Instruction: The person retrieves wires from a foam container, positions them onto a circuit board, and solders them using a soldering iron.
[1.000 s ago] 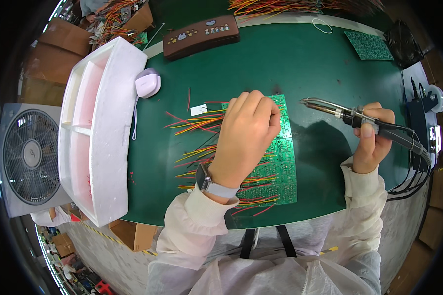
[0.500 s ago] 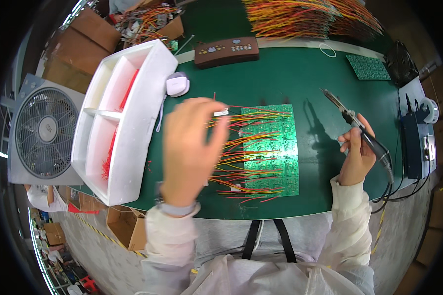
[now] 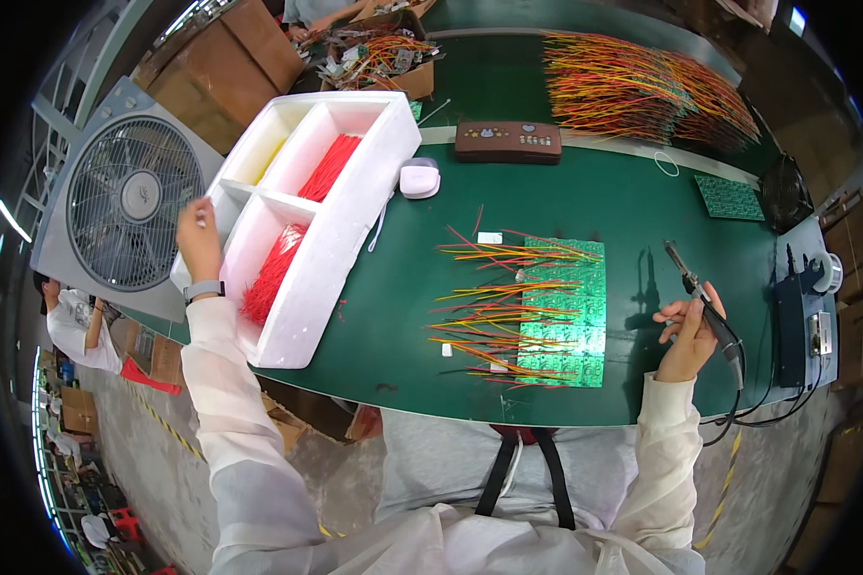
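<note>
My left hand [image 3: 199, 240] is at the outer left side of a white foam box [image 3: 340, 254], over its near-left compartment. Its fingers are bent together; whether anything is between them is too small to see. Red wires [image 3: 276, 273] fill the near-right compartment, more red wires lie in the far-right one, and yellow wires [image 3: 272, 161] show in the far-left. My right hand [image 3: 690, 335] grips a soldering iron [image 3: 717, 321], tip up and toward the left. Between my hands lies a green circuit board panel [image 3: 575, 326], with red, yellow and dark wires [image 3: 484, 316] sticking out leftward.
A blue soldering station [image 3: 798, 307] and a solder spool [image 3: 829, 273] stand at the right. Behind are a brown pencil case [image 3: 508, 142], a heap of wired boards [image 3: 642, 91] and another green board [image 3: 729, 197]. A white case [image 3: 419, 179] sits by the box; a fan [image 3: 134, 192] is left.
My left hand has swung left from above the wires to the foam box. My right hand still holds the soldering iron. The view has turned leftward, showing more of the box's inside.
</note>
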Demonstrator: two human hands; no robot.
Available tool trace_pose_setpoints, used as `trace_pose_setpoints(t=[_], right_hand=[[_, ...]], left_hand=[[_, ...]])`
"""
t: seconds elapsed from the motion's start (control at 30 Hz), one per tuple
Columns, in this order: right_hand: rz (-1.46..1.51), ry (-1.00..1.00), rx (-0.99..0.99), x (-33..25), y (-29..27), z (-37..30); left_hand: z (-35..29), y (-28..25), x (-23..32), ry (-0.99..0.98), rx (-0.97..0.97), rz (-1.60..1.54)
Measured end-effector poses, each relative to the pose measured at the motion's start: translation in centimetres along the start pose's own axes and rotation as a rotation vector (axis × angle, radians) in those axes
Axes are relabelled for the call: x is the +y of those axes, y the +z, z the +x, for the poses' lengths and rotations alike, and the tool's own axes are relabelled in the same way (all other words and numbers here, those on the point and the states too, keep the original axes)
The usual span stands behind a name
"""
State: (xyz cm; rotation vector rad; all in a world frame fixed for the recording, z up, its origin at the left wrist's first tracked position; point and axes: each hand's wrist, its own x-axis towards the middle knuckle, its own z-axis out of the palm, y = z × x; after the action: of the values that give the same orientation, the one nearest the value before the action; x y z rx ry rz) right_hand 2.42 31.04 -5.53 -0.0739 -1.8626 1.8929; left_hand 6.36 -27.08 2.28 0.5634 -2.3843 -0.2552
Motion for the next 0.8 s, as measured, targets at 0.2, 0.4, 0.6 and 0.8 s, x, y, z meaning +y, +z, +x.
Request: trace_pose_setpoints(t=[0.2, 0.4, 0.6, 0.8], right_hand=[[-0.109, -0.051, 0.075, 0.1, 0.1, 0.0], [-0.100, -0.011, 0.163, -0.8, -0.1, -0.3], [-0.093, -0.044, 0.172, -1.0, -0.4, -0.4], [-0.079, -0.084, 0.047, 0.3, -0.7, -0.8]], left_hand=[[-3.3, -5.0, 10.4, 0.242, -0.516, -0.120], [-6.0, -1.1, 7.6, 0.340, -0.627, -0.100], [-5.1, -2.2, 8.0, 0.203, -0.630, -0.187], [-7.3, -4.5, 15.2, 0.234, -0.265, -0.166]])
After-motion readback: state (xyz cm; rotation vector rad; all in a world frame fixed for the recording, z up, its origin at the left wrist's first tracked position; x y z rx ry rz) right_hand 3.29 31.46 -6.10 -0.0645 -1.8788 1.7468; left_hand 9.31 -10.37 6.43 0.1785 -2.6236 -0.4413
